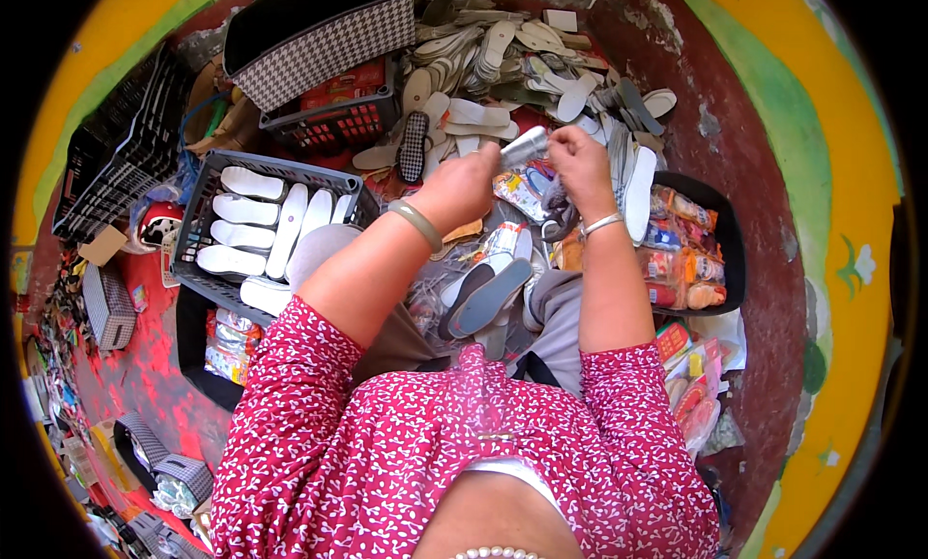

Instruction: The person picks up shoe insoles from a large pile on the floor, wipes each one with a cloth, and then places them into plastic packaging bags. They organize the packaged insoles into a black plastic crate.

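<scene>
In front of me, my left hand (469, 187) is closed on one end of a shiny silvery-white piece (525, 147), whose exact kind I cannot make out. At its other end, my right hand (582, 172) pinches it between thumb and fingers. Just below the hands lie a clear-wrapped packet with coloured print (520, 193) and a dark grey strap-like piece (558, 213). Between my knees rest several grey and white shoe soles (491, 298). A white insole (639, 193) stands beside my right wrist.
A grey crate (184, 232) at left holds white insoles. At the back lies a large heap of insoles (498, 51), next to a houndstooth-patterned box (329, 51). A black tray (732, 254) at right contains bagged items. Stacked black crates (121, 138) stand far left.
</scene>
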`<action>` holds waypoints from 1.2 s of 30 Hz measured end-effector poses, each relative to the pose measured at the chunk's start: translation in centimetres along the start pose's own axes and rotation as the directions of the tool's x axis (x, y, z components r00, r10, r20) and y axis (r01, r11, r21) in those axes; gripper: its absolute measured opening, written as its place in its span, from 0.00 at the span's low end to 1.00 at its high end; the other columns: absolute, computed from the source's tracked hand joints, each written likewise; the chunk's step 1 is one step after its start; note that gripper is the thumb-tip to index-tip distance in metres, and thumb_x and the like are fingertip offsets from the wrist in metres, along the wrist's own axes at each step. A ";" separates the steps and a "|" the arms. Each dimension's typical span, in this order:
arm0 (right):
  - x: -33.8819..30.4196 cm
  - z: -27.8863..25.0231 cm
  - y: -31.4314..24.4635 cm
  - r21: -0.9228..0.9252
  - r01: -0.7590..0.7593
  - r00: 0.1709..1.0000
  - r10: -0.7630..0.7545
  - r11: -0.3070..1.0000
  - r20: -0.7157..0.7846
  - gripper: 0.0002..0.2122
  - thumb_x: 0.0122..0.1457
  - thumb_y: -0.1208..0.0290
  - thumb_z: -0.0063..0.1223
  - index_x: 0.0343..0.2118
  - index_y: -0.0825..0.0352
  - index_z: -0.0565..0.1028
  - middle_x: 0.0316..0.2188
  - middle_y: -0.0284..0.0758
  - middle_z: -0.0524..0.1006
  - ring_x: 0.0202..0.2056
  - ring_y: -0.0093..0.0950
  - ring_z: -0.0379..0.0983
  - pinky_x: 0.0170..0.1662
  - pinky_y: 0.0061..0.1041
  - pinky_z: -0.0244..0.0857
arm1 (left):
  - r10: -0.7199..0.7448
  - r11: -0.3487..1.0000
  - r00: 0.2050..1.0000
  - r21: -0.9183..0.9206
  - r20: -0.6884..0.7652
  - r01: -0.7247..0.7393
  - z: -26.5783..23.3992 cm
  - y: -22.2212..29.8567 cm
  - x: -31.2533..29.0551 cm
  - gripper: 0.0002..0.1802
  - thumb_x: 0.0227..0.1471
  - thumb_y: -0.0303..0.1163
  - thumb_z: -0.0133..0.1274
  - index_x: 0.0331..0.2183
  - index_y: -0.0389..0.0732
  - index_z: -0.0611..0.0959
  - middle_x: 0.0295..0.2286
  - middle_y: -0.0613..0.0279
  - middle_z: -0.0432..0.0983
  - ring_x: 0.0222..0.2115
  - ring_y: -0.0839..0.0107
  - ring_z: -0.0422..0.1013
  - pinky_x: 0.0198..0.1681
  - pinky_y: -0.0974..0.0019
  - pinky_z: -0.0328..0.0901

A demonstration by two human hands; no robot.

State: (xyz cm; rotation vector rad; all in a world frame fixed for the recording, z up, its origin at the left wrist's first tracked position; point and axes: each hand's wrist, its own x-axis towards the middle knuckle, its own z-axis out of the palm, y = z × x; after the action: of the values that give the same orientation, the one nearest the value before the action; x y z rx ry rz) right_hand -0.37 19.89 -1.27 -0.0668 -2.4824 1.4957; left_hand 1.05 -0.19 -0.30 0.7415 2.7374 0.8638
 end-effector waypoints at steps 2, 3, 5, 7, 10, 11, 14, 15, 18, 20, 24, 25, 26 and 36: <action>0.1 -0.6 -0.3 0.282 -0.014 1.000 0.017 0.959 -0.009 0.06 0.51 0.76 0.53 0.31 0.72 0.74 0.20 0.28 0.74 0.22 0.14 0.67 0.27 0.15 0.62 | -0.132 0.912 0.991 -0.394 -0.025 0.112 0.7 -1.4 0.7 0.23 0.46 0.25 0.50 0.46 0.34 0.69 0.35 0.49 0.74 0.36 0.60 0.73 0.40 0.62 0.66; 0.1 -1.0 0.0 0.236 -0.025 1.000 0.025 0.971 0.004 0.06 0.51 0.76 0.54 0.31 0.72 0.74 0.20 0.28 0.74 0.23 0.15 0.67 0.27 0.16 0.63 | -0.134 0.723 0.989 -0.678 0.057 0.137 0.2 -1.7 0.9 0.24 0.46 0.24 0.50 0.48 0.33 0.67 0.36 0.52 0.73 0.37 0.64 0.72 0.41 0.64 0.66; 0.1 -1.3 0.2 0.170 -0.026 0.999 0.020 0.985 0.040 0.07 0.51 0.74 0.55 0.32 0.72 0.75 0.20 0.30 0.75 0.23 0.17 0.69 0.29 0.17 0.64 | -0.026 0.162 0.987 -0.974 0.157 0.159 -0.6 -1.7 1.1 0.25 0.47 0.23 0.49 0.50 0.32 0.65 0.36 0.56 0.73 0.36 0.68 0.72 0.40 0.65 0.68; -0.4 -0.9 0.1 0.133 -0.008 0.996 -0.004 0.991 0.090 0.09 0.50 0.73 0.56 0.33 0.72 0.75 0.21 0.32 0.76 0.24 0.19 0.71 0.30 0.19 0.65 | 0.012 -0.048 0.987 -0.986 0.162 0.162 -1.3 -1.6 1.2 0.26 0.48 0.21 0.48 0.51 0.34 0.64 0.37 0.54 0.73 0.35 0.68 0.74 0.41 0.65 0.69; -1.1 -0.4 -0.8 -0.042 0.120 0.990 -0.116 0.992 0.077 0.09 0.53 0.75 0.54 0.35 0.74 0.75 0.26 0.30 0.77 0.28 0.16 0.71 0.33 0.17 0.65 | 0.076 -0.148 0.987 -0.977 0.144 0.154 -1.7 -1.7 1.3 0.27 0.48 0.21 0.47 0.52 0.36 0.64 0.38 0.54 0.73 0.35 0.67 0.74 0.41 0.65 0.70; -1.1 -0.3 -1.0 -0.052 0.165 0.985 -0.162 0.985 0.059 0.09 0.53 0.74 0.55 0.34 0.73 0.76 0.26 0.32 0.78 0.28 0.17 0.72 0.33 0.17 0.65 | 0.087 -0.156 0.985 -0.975 0.147 0.159 -1.7 -1.6 1.3 0.27 0.48 0.21 0.47 0.52 0.36 0.64 0.38 0.54 0.73 0.35 0.67 0.74 0.40 0.65 0.70; -1.4 -0.1 -1.5 -0.116 0.267 0.963 -0.267 0.957 0.013 0.08 0.51 0.72 0.55 0.33 0.69 0.76 0.26 0.36 0.78 0.28 0.25 0.74 0.32 0.22 0.66 | 0.079 -0.147 0.972 -0.961 0.223 0.232 -1.2 -1.5 1.2 0.26 0.48 0.21 0.47 0.52 0.36 0.64 0.38 0.54 0.73 0.34 0.67 0.74 0.40 0.65 0.71; -1.5 -0.2 -2.1 -0.155 0.282 0.958 -0.285 0.947 0.002 0.08 0.51 0.70 0.54 0.33 0.67 0.77 0.26 0.39 0.77 0.28 0.31 0.74 0.32 0.25 0.66 | 0.083 -0.139 0.968 -0.959 0.237 0.246 -1.2 -1.5 1.1 0.27 0.49 0.21 0.47 0.52 0.36 0.64 0.38 0.55 0.73 0.35 0.67 0.74 0.40 0.66 0.70; -1.8 0.1 -2.4 -0.275 0.309 0.944 -0.329 0.910 -0.029 0.06 0.49 0.69 0.53 0.29 0.64 0.76 0.24 0.40 0.76 0.26 0.38 0.73 0.30 0.31 0.66 | 0.095 -0.108 0.957 -0.953 0.274 0.283 -1.2 -1.6 1.0 0.27 0.48 0.21 0.47 0.53 0.35 0.64 0.38 0.54 0.73 0.36 0.68 0.74 0.41 0.66 0.70; -1.9 0.2 -2.4 -0.376 0.296 0.944 -0.328 0.878 -0.024 0.06 0.49 0.69 0.53 0.27 0.64 0.76 0.25 0.39 0.76 0.26 0.37 0.73 0.29 0.31 0.66 | 0.105 -0.078 0.950 -0.950 0.294 0.302 -1.1 -1.6 0.9 0.29 0.48 0.22 0.48 0.53 0.34 0.63 0.40 0.54 0.73 0.38 0.68 0.74 0.43 0.66 0.69; -1.1 -0.6 -1.9 -0.402 0.215 0.947 -0.291 0.890 -0.138 0.06 0.49 0.68 0.54 0.25 0.64 0.76 0.22 0.39 0.76 0.24 0.36 0.73 0.28 0.30 0.65 | 0.136 -0.042 0.933 -0.939 0.333 0.341 -1.4 -1.3 0.6 0.29 0.47 0.21 0.48 0.53 0.34 0.64 0.39 0.52 0.74 0.36 0.66 0.75 0.42 0.66 0.70; -0.7 -1.2 -1.7 -0.368 0.154 0.965 -0.220 0.917 -0.144 0.06 0.48 0.68 0.54 0.25 0.64 0.76 0.21 0.39 0.76 0.23 0.36 0.73 0.27 0.30 0.65 | 0.143 -0.027 0.925 -0.933 0.351 0.358 -1.5 -1.3 0.6 0.29 0.47 0.21 0.48 0.53 0.34 0.64 0.39 0.51 0.74 0.36 0.65 0.75 0.42 0.65 0.70; -0.4 -1.6 -1.6 -0.333 0.091 0.978 -0.148 0.938 -0.148 0.06 0.48 0.68 0.54 0.24 0.65 0.76 0.21 0.39 0.76 0.23 0.36 0.73 0.27 0.29 0.65 | 0.150 -0.011 0.917 -0.927 0.370 0.375 -1.6 -1.4 0.6 0.29 0.47 0.21 0.48 0.53 0.34 0.64 0.39 0.50 0.74 0.36 0.64 0.75 0.43 0.65 0.70; -0.6 -2.7 -1.6 -0.271 0.163 0.981 -0.186 0.949 -0.060 0.07 0.47 0.69 0.55 0.27 0.66 0.77 0.21 0.37 0.77 0.23 0.30 0.74 0.29 0.25 0.66 | 0.166 0.070 0.903 -0.918 0.397 0.391 -2.5 -1.8 0.7 0.31 0.45 0.17 0.45 0.54 0.32 0.62 0.42 0.45 0.72 0.40 0.58 0.73 0.46 0.61 0.68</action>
State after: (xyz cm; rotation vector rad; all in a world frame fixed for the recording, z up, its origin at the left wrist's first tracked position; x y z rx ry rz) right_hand 0.99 21.40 1.21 0.0409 -2.5292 1.0627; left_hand -1.02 -2.35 0.63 0.2502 1.1182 1.9060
